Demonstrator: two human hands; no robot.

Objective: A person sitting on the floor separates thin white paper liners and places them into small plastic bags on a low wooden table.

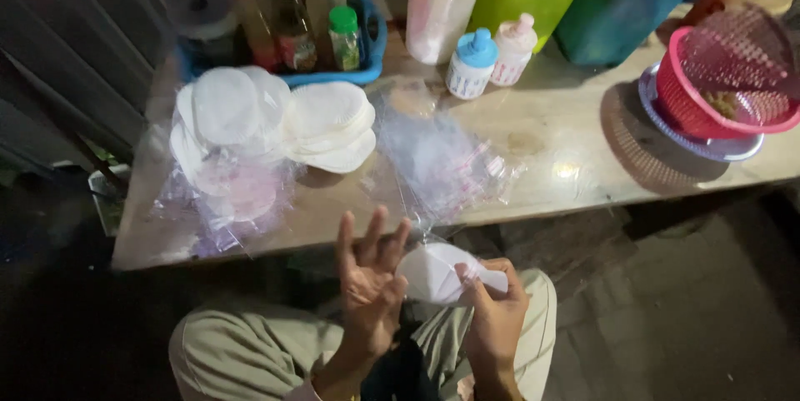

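Holding a white round disc [433, 272] in its fingers, the right hand [493, 318] keeps it low over the lap, near the table edge [250, 243]. Just left of it, the left hand [369, 280] is open, fingers spread, holding nothing. More white discs [329, 122] sit farther away on the table.

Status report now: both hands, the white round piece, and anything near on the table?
Left hand open, fingers spread. Right hand pinching white round piece over lap. Clear plastic bags and stacked white discs on wooden table ahead.
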